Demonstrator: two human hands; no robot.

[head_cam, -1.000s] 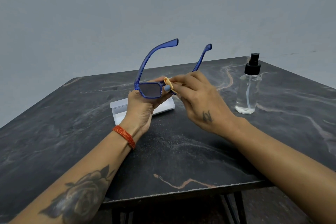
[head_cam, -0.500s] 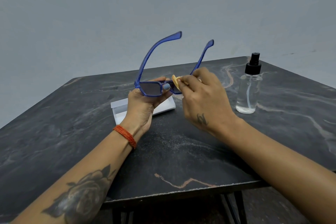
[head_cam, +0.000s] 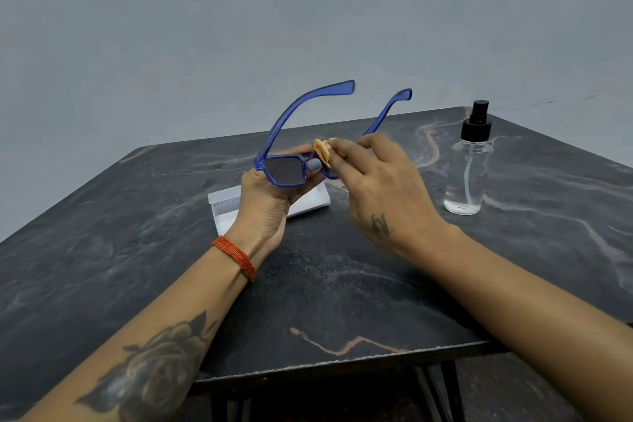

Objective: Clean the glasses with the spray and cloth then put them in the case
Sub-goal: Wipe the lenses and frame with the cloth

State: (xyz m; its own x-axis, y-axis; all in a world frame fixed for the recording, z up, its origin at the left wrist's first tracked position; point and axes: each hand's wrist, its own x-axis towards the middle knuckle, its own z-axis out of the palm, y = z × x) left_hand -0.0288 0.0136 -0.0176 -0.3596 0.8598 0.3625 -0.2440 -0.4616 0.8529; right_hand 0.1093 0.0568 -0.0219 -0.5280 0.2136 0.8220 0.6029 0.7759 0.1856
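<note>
The left hand (head_cam: 265, 197) grips the blue glasses (head_cam: 286, 171) by the front frame, thumb curled over the bridge area, and holds them raised above the middle of the worktop (head_cam: 342, 284) with both temple arms unfolded and pointing up and away. The right hand (head_cam: 380, 188) pinches a small folded yellow cloth (head_cam: 322, 152) between fingertips and thumb and presses it at the lens on that side, which the hand largely hides. The white case (head_cam: 224, 207) lies open on the worktop directly beneath the left hand, towards the far edge. The spray bottle (head_cam: 467, 175) stands upright near the right edge, just beside the right wrist. Risk 1: the frame is supported at one side only, so firm rubbing pressure on the opposite lens may twist the frame or pull it from the grip, dropping it onto the hard worktop. Risk 2: the thumb rests close to the exposed lens and may smear it. Risk 3: the cloth is small and held by a pinch only; a slip would put bare fingertips on the lens. Risk 4: an outward sweep of the right forearm may topple the spray bottle. Risk 5: unfolded temple arms will not fit the case; fold them before insertion.
</note>
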